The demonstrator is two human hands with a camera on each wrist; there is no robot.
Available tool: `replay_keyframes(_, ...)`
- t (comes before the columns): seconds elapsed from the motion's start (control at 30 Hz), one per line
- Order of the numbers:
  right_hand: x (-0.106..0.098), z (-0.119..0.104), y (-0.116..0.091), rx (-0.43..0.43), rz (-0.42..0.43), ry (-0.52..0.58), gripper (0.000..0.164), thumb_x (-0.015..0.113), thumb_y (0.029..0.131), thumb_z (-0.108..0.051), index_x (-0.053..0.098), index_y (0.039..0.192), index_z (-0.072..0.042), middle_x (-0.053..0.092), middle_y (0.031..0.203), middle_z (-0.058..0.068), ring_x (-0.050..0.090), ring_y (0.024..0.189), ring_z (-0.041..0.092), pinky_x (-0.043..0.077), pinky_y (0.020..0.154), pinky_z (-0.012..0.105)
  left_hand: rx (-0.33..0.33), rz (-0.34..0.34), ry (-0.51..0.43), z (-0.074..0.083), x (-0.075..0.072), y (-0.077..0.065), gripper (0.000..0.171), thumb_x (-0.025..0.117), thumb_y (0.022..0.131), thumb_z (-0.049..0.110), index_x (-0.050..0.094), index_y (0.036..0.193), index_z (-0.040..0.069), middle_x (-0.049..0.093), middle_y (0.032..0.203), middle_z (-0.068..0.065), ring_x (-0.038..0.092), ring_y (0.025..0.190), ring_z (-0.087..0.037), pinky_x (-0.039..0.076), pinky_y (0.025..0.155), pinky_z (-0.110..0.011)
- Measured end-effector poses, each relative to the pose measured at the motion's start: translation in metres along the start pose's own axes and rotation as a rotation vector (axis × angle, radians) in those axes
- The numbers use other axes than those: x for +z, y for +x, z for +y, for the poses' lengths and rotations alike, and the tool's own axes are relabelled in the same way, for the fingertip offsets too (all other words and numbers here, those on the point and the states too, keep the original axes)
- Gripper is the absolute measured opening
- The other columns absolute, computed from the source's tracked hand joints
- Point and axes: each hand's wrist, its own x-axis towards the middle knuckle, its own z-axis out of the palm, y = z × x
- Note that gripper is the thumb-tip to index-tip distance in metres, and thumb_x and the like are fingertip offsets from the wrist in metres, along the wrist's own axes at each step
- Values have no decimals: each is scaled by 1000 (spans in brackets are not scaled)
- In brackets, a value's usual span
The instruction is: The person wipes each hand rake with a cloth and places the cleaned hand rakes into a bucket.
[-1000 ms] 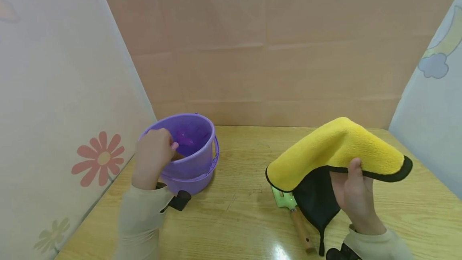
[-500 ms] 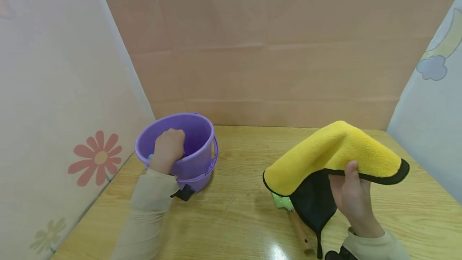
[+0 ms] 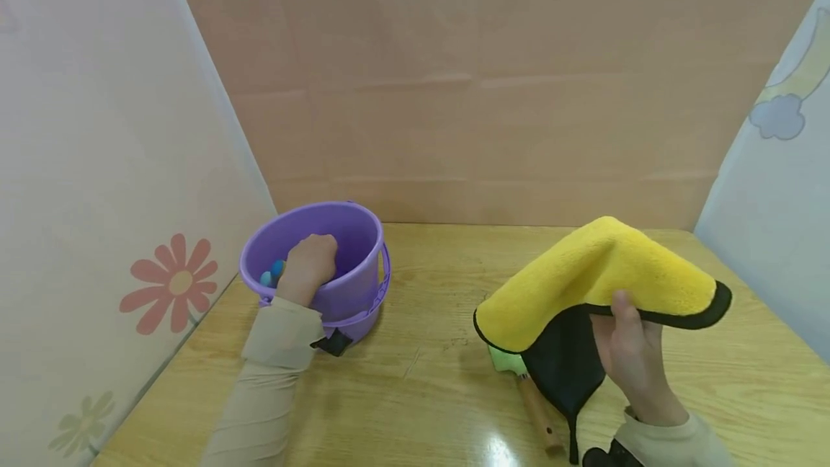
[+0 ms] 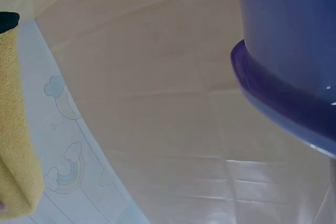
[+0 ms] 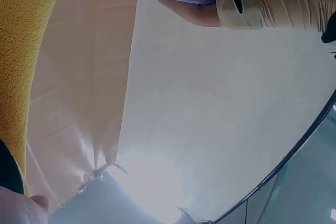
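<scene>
A purple bucket (image 3: 346, 301) with a side handle stands on the left of the table. My left hand (image 3: 311, 265) reaches over its near rim, the fingers hidden inside, and I cannot tell whether they grip anything. Small blue objects (image 3: 277, 269) show beside that hand, inside the bucket. On the right, my right hand (image 3: 630, 344) holds a yellow cloth (image 3: 596, 272) with black edging, its thumb in front of the edge. Below the cloth hangs a black piece (image 3: 564, 352) tapering to a thin tail. The cloth (image 5: 21, 61) also fills the left of the right wrist view.
A light-green tool head (image 3: 506, 359) with a wooden handle (image 3: 540, 413) lies on the table (image 3: 421, 395), partly covered by the cloth and the black piece. A brown backdrop (image 3: 480, 92) rises behind, with pale printed panels (image 3: 130, 128) at both sides.
My left hand has moved from the bucket's left rim to the right and deeper inside, and blue objects now show beside it. The right hand and cloth have shifted only slightly.
</scene>
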Motion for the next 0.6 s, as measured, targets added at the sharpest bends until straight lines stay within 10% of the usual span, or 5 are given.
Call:
replay_keyframes(0.27,25,-16,10,-113,-337,-760,15,49,95,-10,47,88,3,48,81,-2,44,77,4,34,68,14,-54,152,-53,11,-4,-7,18,68,77,14,59,66,3,63,76,-18,61,73,-40,47,57,-51)
replay_keyframes(0.43,25,-17,14,-254,-428,-1341,26,34,101,-24,39,82,-6,33,75,-2,32,72,9,24,76,20,39,432,-89,33,1,-18,23,65,80,13,56,60,4,56,61,-11,56,61,-34,44,51,-45)
replay_keyframes(0.57,25,-19,10,-274,-296,-1373,22,29,102,-21,43,88,-12,36,76,-1,34,74,11,25,79,16,211,721,-102,65,14,-28,19,65,78,8,59,61,3,55,58,-8,53,57,-28,44,50,-40)
replay_keyframes(0.6,26,-20,10,-214,-252,-1211,23,29,102,-18,47,88,-12,37,75,-1,35,72,10,26,74,14,259,776,-105,75,18,-31,16,66,77,7,61,62,3,56,59,-7,53,58,-27,44,51,-38)
